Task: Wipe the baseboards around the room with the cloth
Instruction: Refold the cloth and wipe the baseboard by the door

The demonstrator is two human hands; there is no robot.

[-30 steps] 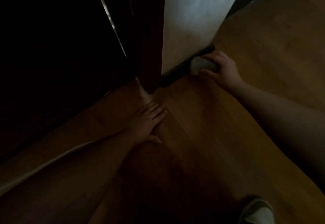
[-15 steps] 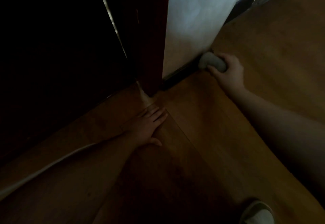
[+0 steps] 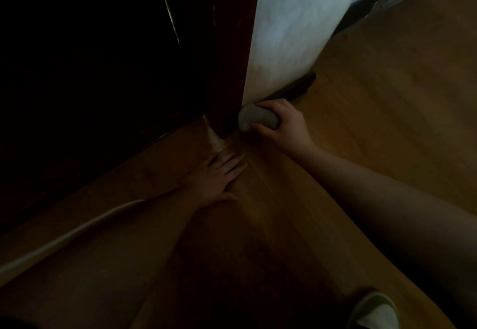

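A dark baseboard [image 3: 296, 89] runs along the foot of a pale wall [image 3: 291, 29]. My right hand [image 3: 282, 122] grips a balled grey cloth [image 3: 254, 119] and presses it against the baseboard's left end, right beside a dark red door frame [image 3: 227, 70]. My left hand [image 3: 216, 177] lies flat on the wooden floor [image 3: 361, 122] with its fingers spread, just below the frame's foot, and holds nothing.
A dark doorway fills the upper left. A pale cable [image 3: 64, 238] runs over the floor at lower left. My foot in a light slipper [image 3: 374, 310] shows at the bottom right. The room is dim.
My right hand slid the cloth left along the baseboard, from its right part to the door frame. My left hand stayed planted on the floor.
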